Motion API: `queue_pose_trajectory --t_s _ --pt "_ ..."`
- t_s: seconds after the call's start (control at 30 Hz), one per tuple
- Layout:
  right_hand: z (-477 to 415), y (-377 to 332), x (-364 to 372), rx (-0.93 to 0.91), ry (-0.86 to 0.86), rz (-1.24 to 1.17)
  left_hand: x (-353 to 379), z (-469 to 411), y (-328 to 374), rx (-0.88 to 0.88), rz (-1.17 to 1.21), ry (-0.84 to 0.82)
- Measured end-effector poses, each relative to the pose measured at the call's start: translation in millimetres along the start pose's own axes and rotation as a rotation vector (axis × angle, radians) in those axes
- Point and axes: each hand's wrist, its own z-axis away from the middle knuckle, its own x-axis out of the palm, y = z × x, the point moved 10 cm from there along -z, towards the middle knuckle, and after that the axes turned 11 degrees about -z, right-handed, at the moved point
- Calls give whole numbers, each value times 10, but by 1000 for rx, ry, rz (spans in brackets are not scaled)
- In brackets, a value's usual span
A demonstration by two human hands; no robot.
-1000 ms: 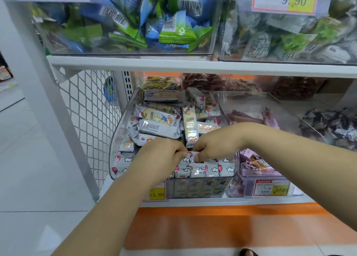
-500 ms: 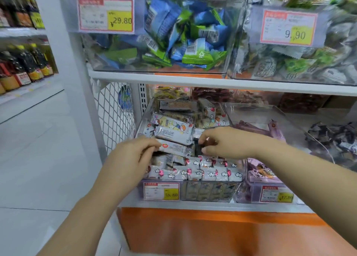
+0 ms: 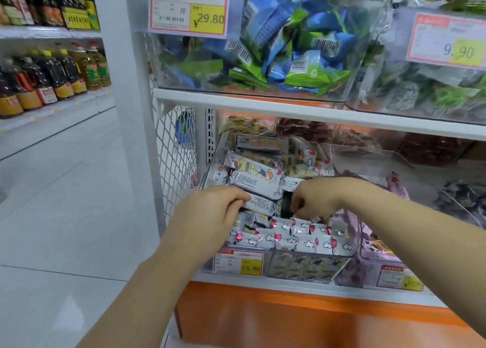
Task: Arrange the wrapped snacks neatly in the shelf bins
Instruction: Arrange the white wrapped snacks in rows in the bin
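Clear bin w/ white wrapped snacks; L hand round one pack, R hand curled, maybe pinching another.

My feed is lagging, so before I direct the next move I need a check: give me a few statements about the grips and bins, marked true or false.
1. The left-hand grip holds a white wrapped bar. True.
2. The bin under the hands is tagged 29.80. False: its price tag reads 15.80.
3. The bin with the 29.80 tag holds blue and green packets. True.
4. The right-hand grip rests on the purple snacks. False: it is over the white bars; those snacks lie to its right.
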Motion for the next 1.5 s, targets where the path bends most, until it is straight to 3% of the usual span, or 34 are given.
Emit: queue_pose_trajectory --t_s 0.1,0.4,0.67,0.8,0.97,1.07,1.2,1.37,1.5 --pt "-10 -16 23 1 -27 -9 16 6 17 4 12 -17" --pt "-3 82 -97 -45 160 -327 104 -25 105 32 -8 -41" --pt "587 178 -644 -151 510 -372 247 -69 218 38 47 -68" --pt "983 418 -699 -218 668 -697 268 -67 357 46 164 -67" --pt "1139 533 -403 -337 647 -1261 264 -67 537 2 353 -92" --pt "1107 570 -278 -354 662 -1316 226 -72 621 -42 509 -87" --pt "1077 642 -253 -365 681 -1427 91 -168 676 -58 546 34" --pt "1106 905 -272 -309 857 -1320 -60 -418 553 -105 333 167" --pt "1063 1056 -213 -259 863 -1343 100 -595 669 -13 32 13"
